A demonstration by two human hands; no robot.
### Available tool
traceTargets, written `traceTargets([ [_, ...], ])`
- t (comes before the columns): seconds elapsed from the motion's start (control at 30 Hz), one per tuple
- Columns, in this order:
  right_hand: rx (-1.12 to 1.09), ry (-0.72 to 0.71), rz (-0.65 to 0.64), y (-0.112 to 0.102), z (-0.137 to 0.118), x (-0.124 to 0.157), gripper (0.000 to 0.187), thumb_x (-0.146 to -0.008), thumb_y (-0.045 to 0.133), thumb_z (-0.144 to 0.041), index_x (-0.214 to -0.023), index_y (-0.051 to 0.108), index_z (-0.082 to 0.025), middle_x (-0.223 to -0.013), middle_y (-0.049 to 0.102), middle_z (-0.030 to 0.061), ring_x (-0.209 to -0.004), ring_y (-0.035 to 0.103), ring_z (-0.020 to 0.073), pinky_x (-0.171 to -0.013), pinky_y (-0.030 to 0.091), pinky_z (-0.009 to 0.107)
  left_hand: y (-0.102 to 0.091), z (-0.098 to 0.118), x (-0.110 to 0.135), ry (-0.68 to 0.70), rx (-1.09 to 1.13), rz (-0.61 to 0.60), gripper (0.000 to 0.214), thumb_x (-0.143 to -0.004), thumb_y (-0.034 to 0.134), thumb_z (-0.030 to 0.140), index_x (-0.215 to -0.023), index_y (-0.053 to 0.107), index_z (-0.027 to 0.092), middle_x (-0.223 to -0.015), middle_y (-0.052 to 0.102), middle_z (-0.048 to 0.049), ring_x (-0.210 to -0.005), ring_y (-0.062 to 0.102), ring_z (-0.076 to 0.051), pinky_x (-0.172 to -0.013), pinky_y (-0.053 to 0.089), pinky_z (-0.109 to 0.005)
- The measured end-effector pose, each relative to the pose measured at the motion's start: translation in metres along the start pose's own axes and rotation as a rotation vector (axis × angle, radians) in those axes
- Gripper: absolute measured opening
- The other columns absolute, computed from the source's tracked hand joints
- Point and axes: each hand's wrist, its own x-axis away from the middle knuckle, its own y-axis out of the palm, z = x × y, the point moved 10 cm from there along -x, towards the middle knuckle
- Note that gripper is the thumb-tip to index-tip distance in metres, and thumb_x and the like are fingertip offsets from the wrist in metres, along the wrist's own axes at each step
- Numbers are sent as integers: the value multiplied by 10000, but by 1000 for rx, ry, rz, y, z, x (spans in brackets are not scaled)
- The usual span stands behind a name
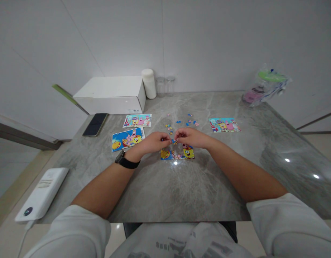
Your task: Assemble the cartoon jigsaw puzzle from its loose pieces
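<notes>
A partly built cartoon jigsaw (177,153) lies on the grey marble table (181,186) just in front of me. My left hand (152,142) and my right hand (191,137) meet above its far edge, both pinched on a small blue puzzle piece (173,141) between the fingertips. Several loose pieces (181,123) lie scattered just beyond the hands. A black watch (125,161) is on my left wrist.
Finished cartoon pictures lie at the left (128,138), behind it (137,120) and at the right (224,125). A phone (95,124), white box (111,95), white canister (149,83) and two jars (165,85) stand at the back left. A plastic bag (264,86) sits back right, a white device (42,193) front left.
</notes>
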Motion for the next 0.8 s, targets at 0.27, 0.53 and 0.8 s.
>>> traceTargets([
  [0.27,36,-13,-6,4,-3,2,113,-799,656,-231,-899,678,-184,-729,646,-26,-634,578,117,-547,461,208,9,-5,-2,3,99,-46,311,-837,649,444,-911,753,160,-801,723,-22,-704,620,-151,-651,470,-243],
  [0.53,-7,-36,-12,5,-6,2,135,-796,680,-266,-900,686,-181,-733,645,-28,-640,577,115,-566,466,212,8,-2,0,-23,75,-19,323,-840,635,466,-853,730,158,-759,692,-13,-675,593,-145,-622,432,-242],
  [0.8,345,-24,-82,12,-4,4,118,-799,679,-172,-885,759,-178,-760,717,-9,-691,613,128,-647,424,223,21,4,11,-37,-308,-123,242,-834,699,435,-841,699,194,-735,667,15,-638,549,-138,-591,326,-264],
])
